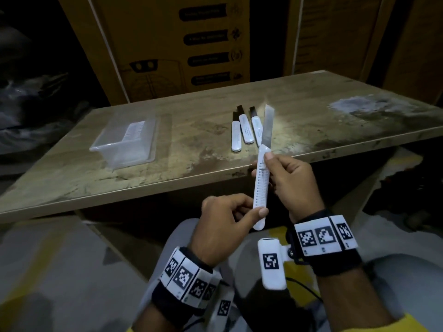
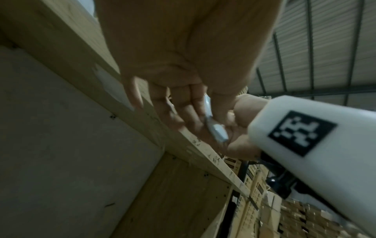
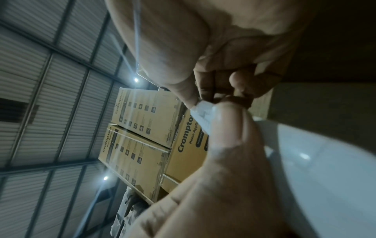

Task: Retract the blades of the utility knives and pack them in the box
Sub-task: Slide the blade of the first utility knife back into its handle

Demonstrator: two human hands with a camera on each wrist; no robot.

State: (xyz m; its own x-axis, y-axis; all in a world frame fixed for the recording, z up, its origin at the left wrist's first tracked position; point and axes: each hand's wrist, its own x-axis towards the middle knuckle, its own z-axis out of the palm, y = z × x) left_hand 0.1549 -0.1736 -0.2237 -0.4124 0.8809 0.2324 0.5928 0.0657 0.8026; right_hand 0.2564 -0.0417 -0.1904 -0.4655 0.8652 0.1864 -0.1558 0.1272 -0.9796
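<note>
A white utility knife (image 1: 260, 185) is held upright in front of the table edge, its long blade (image 1: 268, 127) fully out and pointing up. My left hand (image 1: 224, 226) pinches the lower end of its handle. My right hand (image 1: 291, 180) grips the upper handle with the thumb near the slider. Three more white knives (image 1: 244, 133) lie side by side on the table with dark blades out. A clear plastic box (image 1: 124, 142) stands on the table at the left. The left wrist view shows the knife (image 2: 215, 128) blurred between fingers; the right wrist view shows its handle (image 3: 203, 114) pinched.
The worn wooden table (image 1: 167, 168) has a pale stained patch (image 1: 354, 106) at the far right. Tall cardboard cartons (image 1: 172, 44) stand behind it. My knees sit below the table's near edge.
</note>
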